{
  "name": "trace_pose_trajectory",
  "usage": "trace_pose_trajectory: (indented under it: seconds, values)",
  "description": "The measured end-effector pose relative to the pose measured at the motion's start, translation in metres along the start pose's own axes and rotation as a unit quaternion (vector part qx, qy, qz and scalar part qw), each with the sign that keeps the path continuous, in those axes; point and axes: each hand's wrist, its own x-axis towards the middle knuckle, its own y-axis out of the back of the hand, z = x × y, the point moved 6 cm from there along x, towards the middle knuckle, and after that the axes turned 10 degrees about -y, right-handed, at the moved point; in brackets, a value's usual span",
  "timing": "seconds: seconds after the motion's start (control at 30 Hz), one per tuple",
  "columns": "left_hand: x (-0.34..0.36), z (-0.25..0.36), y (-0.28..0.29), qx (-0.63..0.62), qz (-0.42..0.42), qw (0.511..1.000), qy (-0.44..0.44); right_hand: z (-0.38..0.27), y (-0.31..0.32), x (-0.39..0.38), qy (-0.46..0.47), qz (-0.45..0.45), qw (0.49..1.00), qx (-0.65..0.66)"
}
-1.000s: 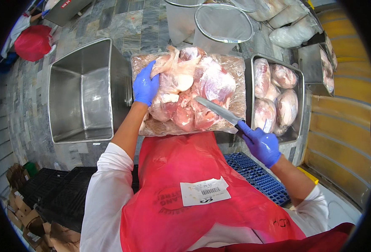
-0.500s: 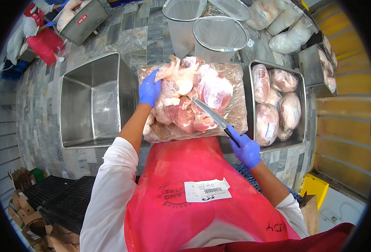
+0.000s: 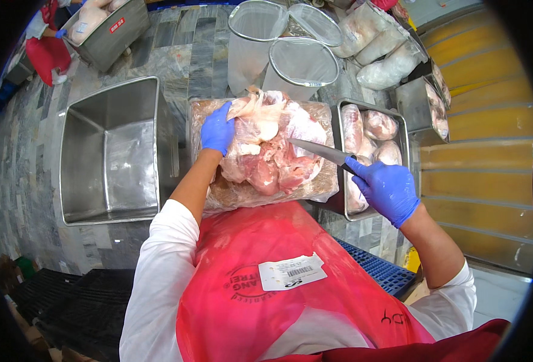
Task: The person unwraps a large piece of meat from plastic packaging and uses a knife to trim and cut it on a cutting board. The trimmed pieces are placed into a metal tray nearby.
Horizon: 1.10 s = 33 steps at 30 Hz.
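Observation:
A large piece of raw poultry (image 3: pixel 263 154), pink flesh and pale skin spread open, lies on a plastic-wrapped brown block (image 3: pixel 322 186). My left hand (image 3: pixel 218 128), in a blue glove, is closed on the pale skin (image 3: pixel 255 110) at its upper left; some fingertips are hidden. The blue-gloved right hand (image 3: pixel 389 188) grips the dark handle of a long knife (image 3: pixel 322 151). Its blade points left, and the tip is over the middle of the meat; whether it touches I cannot tell.
At left stands a deep steel bin (image 3: pixel 108 218). On the right, another steel bin (image 3: pixel 340 120) holds several wrapped birds (image 3: pixel 380 125). Hoop-topped clear bags (image 3: pixel 302 78) stand beyond the block. A co-worker in a red apron (image 3: pixel 48 53) is at far left.
My right hand has moved right and slightly up with the knife, its blade now flatter. The left hand keeps its hold on the skin. The whole view has shifted somewhat.

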Motion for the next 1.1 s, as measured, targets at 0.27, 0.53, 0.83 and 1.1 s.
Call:
trace_pose_trajectory:
  seconds: [0.27, 0.53, 0.83, 1.1]
  values:
    - [-0.001, -0.001, 0.002, -0.003, 0.006, 1.0, -0.012, -0.002, 0.011, 0.035, 0.054, -0.056, 0.996, -0.044]
    - [-0.004, 0.001, 0.008, -0.009, 0.012, 1.0, -0.007, 0.029, -0.059, 0.05, 0.066, -0.05, 0.995, 0.046]
    - [0.006, -0.001, 0.007, -0.042, -0.011, 0.999, 0.027, 0.052, -0.244, 0.018, 0.024, 0.067, 0.956, 0.285]
    - [0.009, 0.002, 0.007, -0.041, -0.023, 0.998, 0.042, 0.008, -0.326, -0.003, -0.052, 0.146, 0.923, 0.352]
